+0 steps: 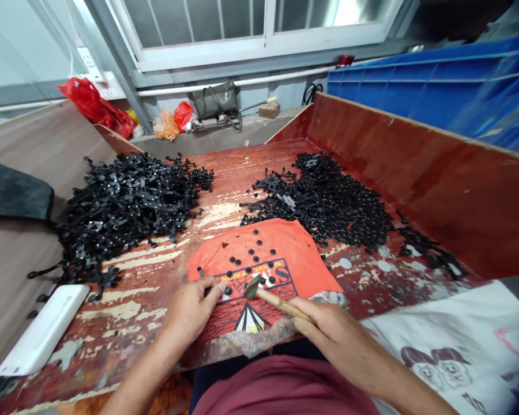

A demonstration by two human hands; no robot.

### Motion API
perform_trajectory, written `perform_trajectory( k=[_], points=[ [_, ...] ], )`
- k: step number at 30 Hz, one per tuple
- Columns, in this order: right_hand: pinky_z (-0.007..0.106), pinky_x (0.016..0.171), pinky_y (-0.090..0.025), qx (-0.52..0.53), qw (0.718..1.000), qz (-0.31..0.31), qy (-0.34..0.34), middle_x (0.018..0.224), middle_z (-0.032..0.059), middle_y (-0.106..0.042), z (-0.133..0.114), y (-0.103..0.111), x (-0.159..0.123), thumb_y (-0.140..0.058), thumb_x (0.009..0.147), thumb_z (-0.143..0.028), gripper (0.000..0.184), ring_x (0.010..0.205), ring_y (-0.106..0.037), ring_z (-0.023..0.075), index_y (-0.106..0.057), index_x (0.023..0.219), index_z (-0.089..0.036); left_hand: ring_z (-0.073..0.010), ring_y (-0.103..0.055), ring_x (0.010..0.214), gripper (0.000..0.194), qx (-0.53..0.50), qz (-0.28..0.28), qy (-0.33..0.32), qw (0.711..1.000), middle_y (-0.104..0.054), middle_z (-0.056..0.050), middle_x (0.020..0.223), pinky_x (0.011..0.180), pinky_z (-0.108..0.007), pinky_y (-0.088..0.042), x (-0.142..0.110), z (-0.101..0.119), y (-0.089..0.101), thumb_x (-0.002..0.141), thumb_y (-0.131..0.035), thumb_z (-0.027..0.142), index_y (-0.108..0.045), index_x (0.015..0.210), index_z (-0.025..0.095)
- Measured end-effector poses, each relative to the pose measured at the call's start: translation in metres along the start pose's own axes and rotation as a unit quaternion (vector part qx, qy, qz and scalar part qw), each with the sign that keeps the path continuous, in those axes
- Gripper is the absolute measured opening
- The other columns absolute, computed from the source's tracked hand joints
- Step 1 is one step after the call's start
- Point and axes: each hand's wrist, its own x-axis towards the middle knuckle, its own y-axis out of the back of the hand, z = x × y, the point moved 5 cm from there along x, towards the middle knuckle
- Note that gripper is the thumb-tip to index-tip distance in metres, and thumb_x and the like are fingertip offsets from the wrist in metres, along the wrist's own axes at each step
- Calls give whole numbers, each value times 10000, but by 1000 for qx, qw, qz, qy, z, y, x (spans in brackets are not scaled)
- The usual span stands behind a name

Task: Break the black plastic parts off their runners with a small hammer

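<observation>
My left hand (194,308) rests on the near edge of an orange printed cloth (294,256), its fingers pinched around a small black round part (228,290). My right hand (328,325) grips the wooden handle of a small hammer (266,295), whose head hovers just right of that part. Several more small black round parts (253,251) lie scattered over the cloth.
The red wooden worktable (147,282) has raised side walls (415,173). A heap of black strap-like parts (125,202) sits at the left, a heap of small black pieces (328,202) at the right. A white power bank (43,334) lies near left. Blue crates (436,80) stand behind; a white printed cloth (450,340) lies near right.
</observation>
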Motion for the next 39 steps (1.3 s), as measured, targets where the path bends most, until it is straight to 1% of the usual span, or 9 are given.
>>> perform_trajectory(
  k=[5,12,18,21,29,32,35,37,39],
  points=[
    [293,834,-499,-15,998,-4,58,1225,-6,-706,-21,0,4,-376,1022,-279,438,964,-687,200,-495,1425,-403,-229,-652,800,416,58,15,-6,998,-718,-72,832,674,-273,-343,-8,5,-1,966,-349,448,-656,829,205],
    [305,923,-522,-81,992,21,92,1346,-40,-633,-28,0,7,-354,1037,-245,465,1095,-667,172,-426,1459,-426,-248,-679,897,385,131,29,27,991,-742,-77,935,708,-294,-370,-13,10,-3,993,-321,393,-648,882,224],
    [324,884,-549,-149,972,98,153,1216,47,-707,-33,-12,9,-373,1020,-213,497,1022,-696,201,-381,1509,-296,-249,-688,927,402,151,34,23,988,-745,-74,974,717,-304,-385,-14,7,-6,1003,-299,395,-659,935,227],
    [325,750,-572,-219,963,62,145,1063,39,-750,-27,-25,17,-429,981,-164,532,878,-724,218,-403,1496,-299,-262,-695,919,401,164,30,24,986,-750,-76,971,706,-315,-392,-14,8,-6,1002,-297,387,-663,955,232],
    [346,698,-576,-232,965,41,116,957,36,-764,-23,-35,22,-427,987,-189,534,795,-729,240,-375,1509,-288,-271,-698,915,417,160,22,13,987,-751,-87,973,728,-327,-435,-12,6,-7,998,-291,395,-670,949,230],
    [333,819,-577,-150,981,38,121,1153,42,-737,-22,-32,22,-416,999,-194,529,961,-721,221,-362,1515,-298,-256,-683,980,453,92,19,-32,995,-736,-93,1073,812,-333,-455,-15,4,-4,1006,-250,405,-648,1124,226],
    [323,1015,-496,-33,991,66,107,1372,-5,-614,-17,-17,20,-372,1020,-201,529,1198,-617,177,-322,1527,-346,-228,-648,1080,509,-14,51,-79,995,-680,-87,1234,899,-325,-450,-17,4,10,1011,-225,419,-413,1448,239],
    [351,1070,-456,-9,994,77,80,1401,-31,-584,-10,-8,18,-382,1020,-224,516,1265,-563,181,-345,1513,-370,-227,-616,1132,557,-58,95,-89,990,-646,-95,1280,936,-329,-441,-15,2,24,1003,-258,437,-278,1521,232],
    [373,1088,-439,-11,995,76,65,1416,-43,-563,-4,-3,14,-381,1021,-245,498,1293,-535,192,-369,1499,-386,-237,-617,1094,570,-75,122,-82,986,-661,-96,1207,909,-342,-451,-8,-1,34,980,-330,463,-308,1493,215]
  ],
)
